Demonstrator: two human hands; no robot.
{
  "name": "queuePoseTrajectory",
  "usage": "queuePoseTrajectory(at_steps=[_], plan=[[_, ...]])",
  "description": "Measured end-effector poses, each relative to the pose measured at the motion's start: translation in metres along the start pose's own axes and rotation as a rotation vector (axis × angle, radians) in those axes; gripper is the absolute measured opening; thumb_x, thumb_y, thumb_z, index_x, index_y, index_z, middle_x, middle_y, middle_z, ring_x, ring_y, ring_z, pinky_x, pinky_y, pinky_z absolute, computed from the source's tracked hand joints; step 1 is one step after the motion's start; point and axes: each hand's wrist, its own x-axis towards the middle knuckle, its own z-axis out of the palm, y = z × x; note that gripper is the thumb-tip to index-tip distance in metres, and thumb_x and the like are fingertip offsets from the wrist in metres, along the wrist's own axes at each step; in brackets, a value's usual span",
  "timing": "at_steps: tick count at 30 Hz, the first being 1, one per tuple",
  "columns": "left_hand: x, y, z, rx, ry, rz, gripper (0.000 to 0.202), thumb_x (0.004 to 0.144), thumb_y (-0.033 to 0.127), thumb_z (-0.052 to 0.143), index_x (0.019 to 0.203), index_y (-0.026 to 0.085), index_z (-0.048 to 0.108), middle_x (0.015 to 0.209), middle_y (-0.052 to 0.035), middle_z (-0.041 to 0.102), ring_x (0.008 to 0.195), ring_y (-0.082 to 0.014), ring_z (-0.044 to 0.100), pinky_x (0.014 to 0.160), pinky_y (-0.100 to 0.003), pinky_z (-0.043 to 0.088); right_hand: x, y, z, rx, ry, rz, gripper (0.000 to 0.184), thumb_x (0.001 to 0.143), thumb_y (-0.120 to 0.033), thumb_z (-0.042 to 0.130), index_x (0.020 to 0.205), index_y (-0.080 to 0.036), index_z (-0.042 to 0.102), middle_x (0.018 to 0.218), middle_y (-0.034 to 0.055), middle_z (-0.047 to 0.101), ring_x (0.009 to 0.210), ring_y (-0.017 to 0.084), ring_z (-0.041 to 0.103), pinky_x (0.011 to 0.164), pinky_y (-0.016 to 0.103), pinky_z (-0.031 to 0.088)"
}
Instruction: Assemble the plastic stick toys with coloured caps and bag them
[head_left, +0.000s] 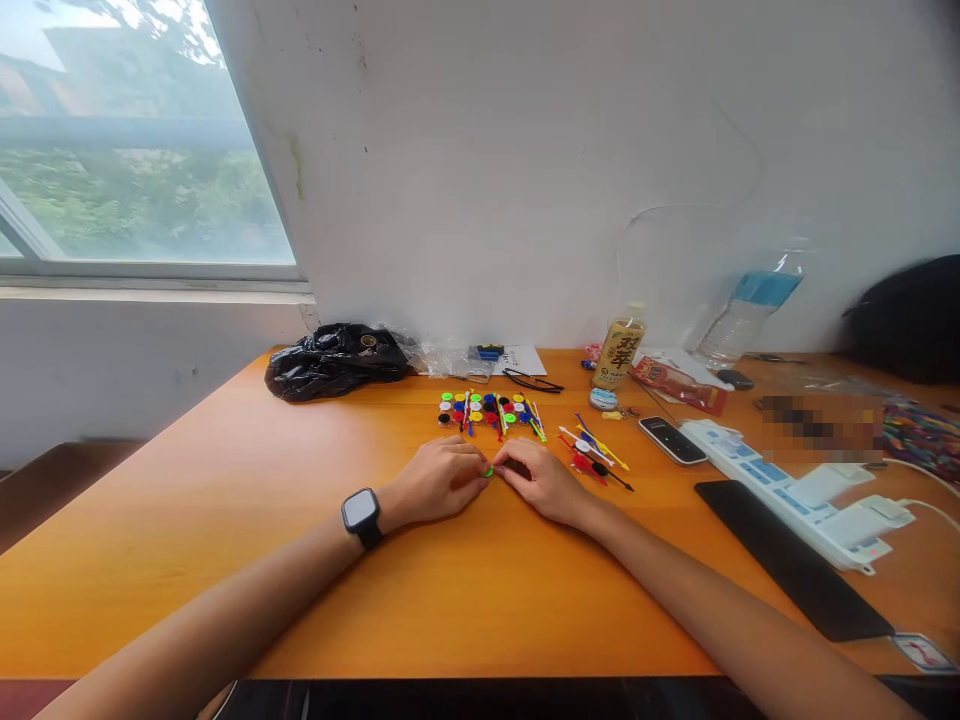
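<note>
The left hand (435, 480) and right hand (538, 478) meet in narrow pinches on a small green piece (489, 472) low over the tabletop (360, 610); the step looks like close fingertip work, and the next move probably calls for a light, steady grip; beyond lie coloured discs (444, 407) and thin sticks (499, 418); a pale wall (487, 180) stands behind, with a window (135, 190) at left

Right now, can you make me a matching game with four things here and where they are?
Things:
1. green disc
2. smartwatch
3. black plastic bag
4. white power strip

Places:
A. on the left wrist
B. beside the phone
C. at the fingertips of the left hand and right hand
D. by the wall, toward the window

Pairs: 1-C, 2-A, 3-D, 4-B
</note>
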Motion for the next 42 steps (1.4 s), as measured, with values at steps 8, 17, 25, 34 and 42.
queuePoseTrajectory(at_steps=[8, 17, 25, 34, 42], plan=[[-0.009, -0.001, -0.005, -0.231, 0.161, -0.194, 0.051, 0.094, 0.042, 0.071, 0.14, 0.027, 0.057, 0.134, -0.0098, 0.068, 0.115, -0.0259, 0.068, 0.098, -0.041, 0.057, 0.0, -0.002, -0.005, 0.09, 0.14, 0.184, 0.026, 0.102, -0.042, 0.058, 0.112, -0.023, 0.073, 0.112, 0.0089, 0.075, 0.095, 0.023, 0.069, 0.082, 0.035, 0.055], [-0.005, -0.01, 0.0, -0.257, 0.276, -0.295, 0.029, 0.109, 0.036, 0.046, 0.13, 0.024, 0.061, 0.126, -0.0092, 0.07, 0.114, -0.0235, 0.065, 0.104, -0.042, 0.052, 0.006, -0.012, -0.023, 0.547, 0.163, 0.531, 0.051, 0.096, -0.065, 0.054, 0.09, -0.018, 0.071, 0.046, -0.0095, 0.028, 0.043, 0.011, 0.023, 0.044, 0.025, 0.017], [-0.006, -0.021, -0.005, -0.158, 0.322, -0.292, 0.025, 0.104, 0.025, 0.048, 0.125, 0.024, 0.061, 0.128, -0.0085, 0.07, 0.12, -0.0257, 0.062, 0.105, -0.044, 0.05, -0.002, -0.001, -0.015, -0.014, 0.117, 0.288, 0.043, 0.103, -0.052, 0.05, 0.078, -0.021, 0.065, 0.061, -0.0018, 0.054, 0.057, 0.015, 0.047, 0.058, 0.029, 0.031], [-0.008, -0.023, -0.003, -0.159, 0.275, -0.373, 0.019, 0.102, 0.028, 0.052, 0.112, 0.023, 0.068, 0.105, -0.0054, 0.074, 0.095, -0.0211, 0.067, 0.081, -0.033, 0.054, 0.001, 0.01, -0.051, -0.705, 0.227, 0.34, 0.039, 0.103, -0.049, 0.05, 0.116, -0.017, 0.067, 0.114, 0.0154, 0.07, 0.11, 0.032, 0.062, 0.092, 0.04, 0.046], [-0.007, -0.022, -0.003, -0.159, 0.263, -0.39, 0.023, 0.105, 0.032, 0.048, 0.111, 0.024, 0.069, 0.107, -0.0045, 0.075, 0.093, -0.0199, 0.068, 0.078, -0.03, 0.052, -0.017, 0.029, -0.084, -0.715, -0.244, 0.808, 0.051, 0.106, -0.051, 0.046, 0.143, -0.016, 0.045, 0.135, 0.0234, 0.06, 0.116, 0.038, 0.066, 0.088, 0.043, 0.049]])
